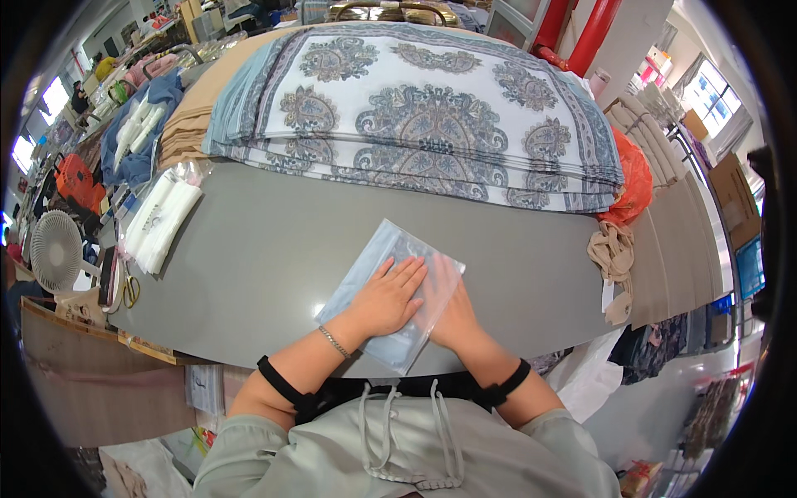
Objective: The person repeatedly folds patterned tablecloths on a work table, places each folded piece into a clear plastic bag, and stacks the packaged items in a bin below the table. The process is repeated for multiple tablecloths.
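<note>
A flat clear plastic bag [358,280] with folded pale blue fabric inside lies tilted on the grey tabletop before me. My left hand [389,299] rests palm down on the middle of the bag, its fingers stretched out and slightly apart. Clear film covers the fingers of my right hand [449,314], at the bag's right edge. Through the film those fingers look blurred; whether they pinch anything is hidden. Beyond the bag, a wide stack of paisley-printed cloths [436,118] in white and grey-blue spreads across the table.
At the left lie a pack of white plastic bags [163,215], scissors [131,291] and a small fan [57,251]. Tan cloths [187,127] show beside the printed stack. Rightward are a red plastic bag [629,180], a crumpled beige cloth [611,249] and brown sheet material [675,249].
</note>
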### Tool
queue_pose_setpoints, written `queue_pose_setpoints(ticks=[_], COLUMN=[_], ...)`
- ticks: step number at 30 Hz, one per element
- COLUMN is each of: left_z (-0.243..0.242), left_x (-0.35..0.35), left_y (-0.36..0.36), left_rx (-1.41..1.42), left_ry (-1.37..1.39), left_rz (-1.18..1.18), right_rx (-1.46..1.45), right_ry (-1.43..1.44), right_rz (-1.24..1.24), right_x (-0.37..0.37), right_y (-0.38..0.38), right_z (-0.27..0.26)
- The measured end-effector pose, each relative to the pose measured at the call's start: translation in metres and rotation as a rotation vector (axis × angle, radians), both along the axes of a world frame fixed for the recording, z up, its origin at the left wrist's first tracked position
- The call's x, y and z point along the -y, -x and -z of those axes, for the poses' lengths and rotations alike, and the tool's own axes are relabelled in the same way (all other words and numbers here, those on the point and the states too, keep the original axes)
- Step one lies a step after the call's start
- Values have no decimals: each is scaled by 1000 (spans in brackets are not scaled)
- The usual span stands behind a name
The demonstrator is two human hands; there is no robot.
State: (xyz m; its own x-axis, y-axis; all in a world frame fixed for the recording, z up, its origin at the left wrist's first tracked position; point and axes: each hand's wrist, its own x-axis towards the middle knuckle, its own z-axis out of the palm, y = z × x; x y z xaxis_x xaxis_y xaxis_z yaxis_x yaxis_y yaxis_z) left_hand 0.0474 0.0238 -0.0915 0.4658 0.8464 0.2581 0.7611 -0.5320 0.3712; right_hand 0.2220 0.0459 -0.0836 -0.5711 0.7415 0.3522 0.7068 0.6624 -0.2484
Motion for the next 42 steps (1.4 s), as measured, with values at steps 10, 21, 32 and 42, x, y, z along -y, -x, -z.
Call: queue_pose_setpoints(ticks=[10, 21, 32, 42], left_z=[2, -8, 2, 6], left_x=[-6, 8, -11, -11], left_y=[11, -18, -16, -22], left_rx=[12, -247, -184, -141], left_ry=[75, 130, 36, -18], left_rz=[23, -165, -221, -387], right_rx=[-70, 133, -683, -930], right_ry=[487, 237, 1262, 1864], right_rz=[-629, -555, -28, -17], right_x=[44, 66, 74, 51], right_y=[-37, -41, -33, -25], right_z=[-14, -11, -14, 2])
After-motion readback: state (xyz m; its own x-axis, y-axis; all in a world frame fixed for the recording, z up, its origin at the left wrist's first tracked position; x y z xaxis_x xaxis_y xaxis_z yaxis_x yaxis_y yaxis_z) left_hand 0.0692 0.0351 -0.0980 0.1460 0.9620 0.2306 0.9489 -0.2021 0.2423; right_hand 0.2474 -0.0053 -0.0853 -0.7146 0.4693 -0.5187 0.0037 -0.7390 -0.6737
